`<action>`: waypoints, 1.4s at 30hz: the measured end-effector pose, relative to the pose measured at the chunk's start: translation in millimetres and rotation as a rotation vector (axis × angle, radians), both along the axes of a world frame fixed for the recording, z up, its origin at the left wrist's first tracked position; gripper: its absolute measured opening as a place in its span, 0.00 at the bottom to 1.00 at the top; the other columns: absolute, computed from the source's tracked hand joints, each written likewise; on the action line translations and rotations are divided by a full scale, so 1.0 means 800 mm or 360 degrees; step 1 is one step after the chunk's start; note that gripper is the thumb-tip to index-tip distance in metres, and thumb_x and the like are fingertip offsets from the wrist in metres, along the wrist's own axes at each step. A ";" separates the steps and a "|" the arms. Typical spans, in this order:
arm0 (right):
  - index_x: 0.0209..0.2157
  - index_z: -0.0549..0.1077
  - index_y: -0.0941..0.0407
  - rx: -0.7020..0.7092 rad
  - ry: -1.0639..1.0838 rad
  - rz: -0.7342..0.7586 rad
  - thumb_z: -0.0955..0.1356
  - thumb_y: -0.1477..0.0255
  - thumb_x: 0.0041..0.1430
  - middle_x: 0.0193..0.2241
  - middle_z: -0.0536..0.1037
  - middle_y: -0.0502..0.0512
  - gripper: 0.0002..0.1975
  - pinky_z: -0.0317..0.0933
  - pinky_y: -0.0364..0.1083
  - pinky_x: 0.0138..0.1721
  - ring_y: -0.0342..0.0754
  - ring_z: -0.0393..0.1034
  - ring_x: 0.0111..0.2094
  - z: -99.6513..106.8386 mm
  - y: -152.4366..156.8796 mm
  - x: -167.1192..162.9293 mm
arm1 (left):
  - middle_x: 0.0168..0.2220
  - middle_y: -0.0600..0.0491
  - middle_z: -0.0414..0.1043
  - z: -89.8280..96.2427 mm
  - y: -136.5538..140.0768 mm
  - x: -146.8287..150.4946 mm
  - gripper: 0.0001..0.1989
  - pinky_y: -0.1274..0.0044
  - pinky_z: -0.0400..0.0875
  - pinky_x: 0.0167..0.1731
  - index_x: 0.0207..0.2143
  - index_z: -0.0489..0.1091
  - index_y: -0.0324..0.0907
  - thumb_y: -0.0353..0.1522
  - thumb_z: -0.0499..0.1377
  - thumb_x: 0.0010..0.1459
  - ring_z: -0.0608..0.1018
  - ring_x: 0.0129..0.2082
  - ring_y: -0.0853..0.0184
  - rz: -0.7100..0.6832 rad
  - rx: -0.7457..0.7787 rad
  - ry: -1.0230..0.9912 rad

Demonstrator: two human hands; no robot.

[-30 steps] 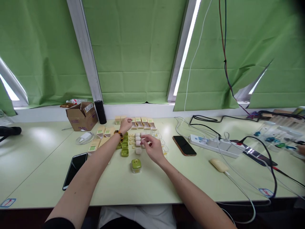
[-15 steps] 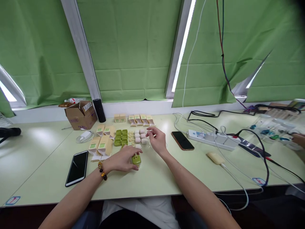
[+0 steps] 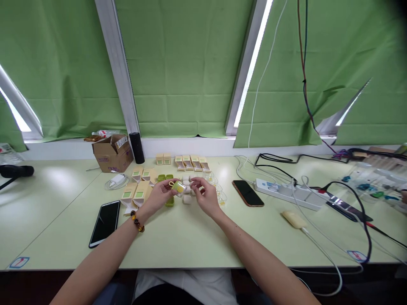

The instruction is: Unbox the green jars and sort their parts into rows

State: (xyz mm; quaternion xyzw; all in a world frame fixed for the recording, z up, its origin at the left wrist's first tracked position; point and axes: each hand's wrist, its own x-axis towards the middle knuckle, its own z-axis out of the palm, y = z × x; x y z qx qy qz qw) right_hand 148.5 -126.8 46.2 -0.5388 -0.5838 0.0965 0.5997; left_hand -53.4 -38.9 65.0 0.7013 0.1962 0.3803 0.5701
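Note:
My left hand [image 3: 161, 195] pinches a small clear case with a green lid and loop [image 3: 179, 187], tilted on its side above the table. Facing it, my right hand [image 3: 206, 195] has thumb and fingers curled together close to the case's clear end; whatever is between them is too small to make out. Under and between the hands lie white rounded pieces [image 3: 186, 199], partly hidden. Several green square lids [image 3: 169, 202] show behind and below my left hand. Clear shells [image 3: 221, 195] lie just right of my right hand.
Cream folded boxes [image 3: 140, 194] lie left, with more boxes [image 3: 192, 163] behind. Phones flank the work: a white-edged one [image 3: 104, 223] and a dark one [image 3: 248, 193]. A power strip [image 3: 289, 194] with cables spreads right. A cardboard box [image 3: 112, 154] stands back left.
My left hand has lifted the green-lidded case off the table, moved it up and away from me, and tipped it over. My right hand has come slightly nearer to it.

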 end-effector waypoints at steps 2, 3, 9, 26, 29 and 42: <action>0.54 0.72 0.52 0.0034 -0.0044 0.0142 0.68 0.70 0.64 0.43 0.80 0.57 0.17 0.68 0.45 0.30 0.49 0.75 0.37 -0.005 -0.001 -0.010 | 0.46 0.41 0.81 -0.005 0.012 -0.001 0.38 0.68 0.74 0.45 0.53 0.78 0.39 0.52 0.75 0.44 0.81 0.44 0.57 -0.0009 -0.0124 -0.0139; 0.58 0.70 0.51 0.0052 -0.0074 0.0194 0.69 0.70 0.63 0.46 0.79 0.58 0.21 0.69 0.46 0.30 0.50 0.74 0.38 -0.008 -0.002 -0.015 | 0.45 0.41 0.81 -0.008 0.016 -0.001 0.39 0.68 0.74 0.46 0.53 0.78 0.39 0.52 0.76 0.42 0.81 0.45 0.57 -0.0011 -0.0164 -0.0182; 0.61 0.66 0.49 0.0187 -0.0239 0.0239 0.75 0.69 0.60 0.57 0.69 0.64 0.29 0.72 0.48 0.29 0.53 0.72 0.43 -0.020 -0.003 -0.034 | 0.47 0.42 0.81 -0.024 0.016 0.004 0.39 0.68 0.74 0.48 0.51 0.79 0.39 0.48 0.79 0.38 0.81 0.45 0.57 -0.0077 -0.0236 -0.0240; 0.56 0.72 0.49 0.0263 0.0251 0.0246 0.74 0.66 0.61 0.54 0.72 0.60 0.22 0.78 0.51 0.41 0.55 0.72 0.52 -0.011 -0.006 -0.034 | 0.56 0.42 0.76 -0.017 -0.006 0.004 0.26 0.69 0.74 0.49 0.56 0.76 0.45 0.45 0.69 0.59 0.77 0.57 0.56 -0.0060 -0.0260 -0.0436; 0.57 0.70 0.49 0.0083 0.0741 0.0490 0.75 0.60 0.60 0.49 0.76 0.58 0.25 0.79 0.52 0.41 0.52 0.77 0.44 -0.006 -0.002 -0.033 | 0.58 0.41 0.75 -0.022 -0.002 0.004 0.26 0.69 0.74 0.48 0.57 0.75 0.45 0.43 0.70 0.58 0.77 0.56 0.55 -0.0005 -0.0171 -0.0379; 0.41 0.75 0.56 -0.0469 0.1497 0.0954 0.69 0.51 0.65 0.35 0.85 0.61 0.21 0.78 0.55 0.44 0.56 0.84 0.38 -0.001 0.006 -0.015 | 0.59 0.41 0.74 -0.018 -0.007 0.004 0.28 0.68 0.75 0.52 0.61 0.71 0.44 0.41 0.68 0.60 0.77 0.54 0.59 0.0041 0.0053 -0.0204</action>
